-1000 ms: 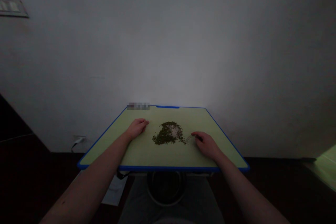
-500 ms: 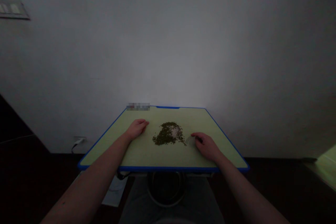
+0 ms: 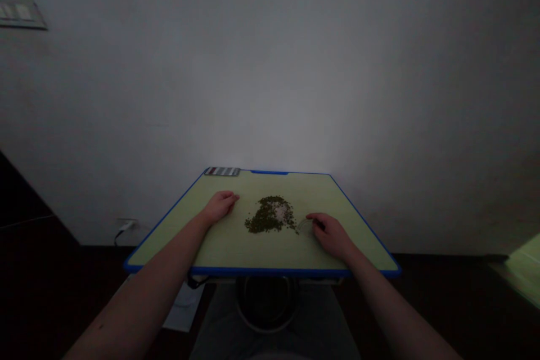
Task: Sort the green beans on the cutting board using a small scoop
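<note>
A heap of small dark green grains (image 3: 264, 219) lies in the middle of a pale green board (image 3: 248, 253) with a blue edge, and a whitish patch (image 3: 280, 211) shows on its right part. My left hand (image 3: 220, 206) rests on the board to the left of the heap, fingers loosely curled, holding nothing. My right hand (image 3: 331, 234) lies to the right of the heap. Under its fingertips is a small transparent curved piece (image 3: 304, 226), perhaps plastic, and whether the hand grips it is hard to tell in the dim light.
A flat grey-and-red strip (image 3: 222, 171) lies at the board's far left corner. A wall rises behind the board, with a plugged-in cable (image 3: 125, 226) low on it. A round dark object (image 3: 267, 304) stands below the board's near edge, and a white paper (image 3: 184, 306) lies on the floor.
</note>
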